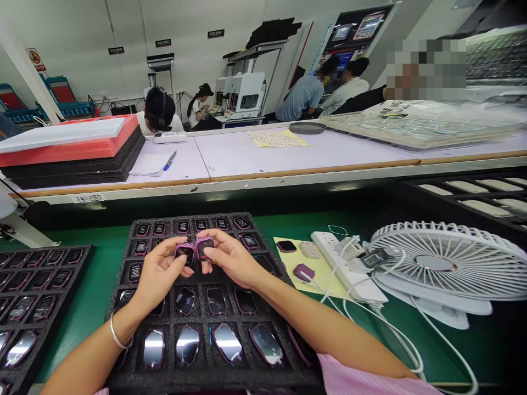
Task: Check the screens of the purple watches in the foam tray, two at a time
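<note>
My left hand (160,269) grips a purple-framed smartwatch body (184,253) between thumb and fingers, its dark face turned up. Close beside it, my right hand (228,258) pinches a second purple smartwatch body (205,248), the thumb lying on its face. Both watches are held above a black foam tray (206,323). Rows of similar watch bodies sit in the tray's pockets; the far ones show pale text on their screens, and the near ones have dark, shiny faces. My forearms and hands hide some of the pockets.
Another foam tray of watches (45,296) lies at left. To the right are a yellow sheet (333,287) with several small devices, a white power strip (349,269) with cables, and a white fan (448,263). A raised shelf (230,159) runs across the back; people sit beyond it.
</note>
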A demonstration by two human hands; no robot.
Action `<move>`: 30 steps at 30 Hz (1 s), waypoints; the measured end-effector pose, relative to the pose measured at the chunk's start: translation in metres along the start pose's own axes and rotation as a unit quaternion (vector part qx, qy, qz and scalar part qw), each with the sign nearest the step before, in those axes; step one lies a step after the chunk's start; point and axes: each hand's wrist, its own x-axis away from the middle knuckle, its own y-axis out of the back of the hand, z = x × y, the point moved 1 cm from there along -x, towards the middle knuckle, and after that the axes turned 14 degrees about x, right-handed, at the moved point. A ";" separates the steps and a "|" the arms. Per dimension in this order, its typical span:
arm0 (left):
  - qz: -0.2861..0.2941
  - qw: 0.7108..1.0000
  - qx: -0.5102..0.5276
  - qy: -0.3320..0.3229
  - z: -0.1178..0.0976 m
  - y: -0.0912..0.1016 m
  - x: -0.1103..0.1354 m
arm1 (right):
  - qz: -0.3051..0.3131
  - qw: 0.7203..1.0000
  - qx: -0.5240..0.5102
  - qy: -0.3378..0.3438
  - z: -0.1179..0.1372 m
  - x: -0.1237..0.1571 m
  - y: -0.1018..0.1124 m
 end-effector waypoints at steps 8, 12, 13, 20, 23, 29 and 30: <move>0.025 0.999 0.035 0.008 0.005 0.005 0.002 | 0.006 1.000 -0.018 0.013 -0.005 0.003 0.002; 0.028 0.998 0.051 0.022 0.008 0.007 0.001 | 0.002 0.999 -0.035 0.000 -0.005 0.003 0.002; 0.027 0.998 0.055 0.026 0.008 0.007 0.000 | 0.001 0.999 -0.040 -0.006 -0.005 0.003 0.002; 0.018 0.996 0.072 0.050 0.012 0.008 -0.004 | -0.001 0.998 -0.058 -0.026 -0.010 0.001 0.004; 0.018 0.997 0.067 0.040 0.014 0.009 -0.007 | 0.001 0.999 -0.036 -0.013 -0.010 0.001 0.006; 0.006 0.998 0.052 0.026 0.016 0.008 -0.009 | 0.001 1.000 0.003 0.005 -0.009 0.002 0.008; 0.003 0.998 0.051 0.031 0.016 0.007 -0.009 | -0.004 1.000 0.005 0.002 -0.010 0.002 0.009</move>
